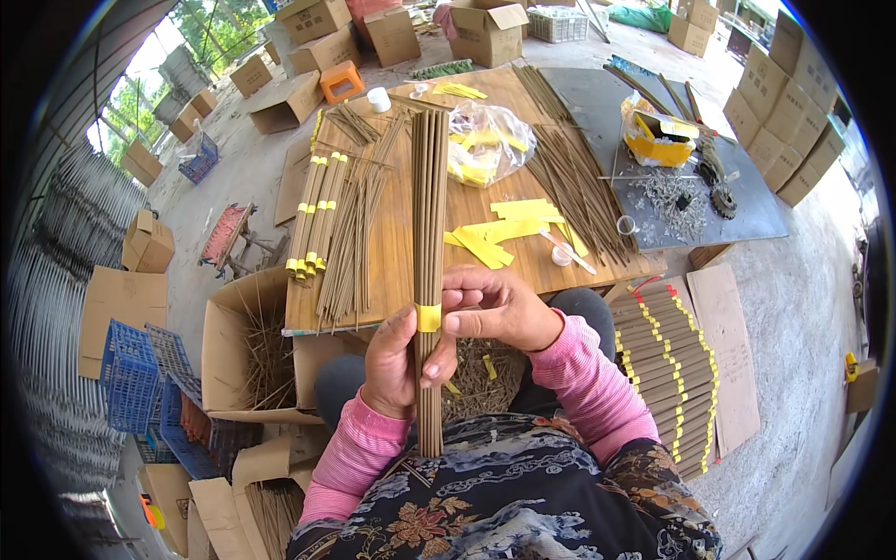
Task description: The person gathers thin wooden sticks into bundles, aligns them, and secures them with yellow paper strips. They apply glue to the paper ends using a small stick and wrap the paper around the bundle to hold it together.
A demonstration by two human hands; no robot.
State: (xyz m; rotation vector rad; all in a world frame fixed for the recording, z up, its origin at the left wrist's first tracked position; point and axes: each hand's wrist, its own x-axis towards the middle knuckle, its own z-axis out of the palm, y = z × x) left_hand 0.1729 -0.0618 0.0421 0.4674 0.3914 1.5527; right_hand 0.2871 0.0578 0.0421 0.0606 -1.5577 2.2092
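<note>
An upright bundle of thin brown incense-like sticks (430,196) stands in front of my body, its lower end near my lap. My left hand (387,364) is closed around its lower part, thumb on the left side and fingertips showing on the right. A yellow paper band (428,318) wraps the bundle just above that grip. At the band's right edge my right hand (504,313) is closed, its thumb and curled fingers pressing on the paper. Yellow paper strips (509,226) lie on the wooden table (392,257) beyond my hands.
Banded bundles (313,219) and loose sticks (350,243) lie on the table's left, more sticks (574,191) on its right. A plastic bag (490,140) sits mid-table. A carton with sticks (219,364) stands left. Finished bundles (667,373) lie on cardboard at right.
</note>
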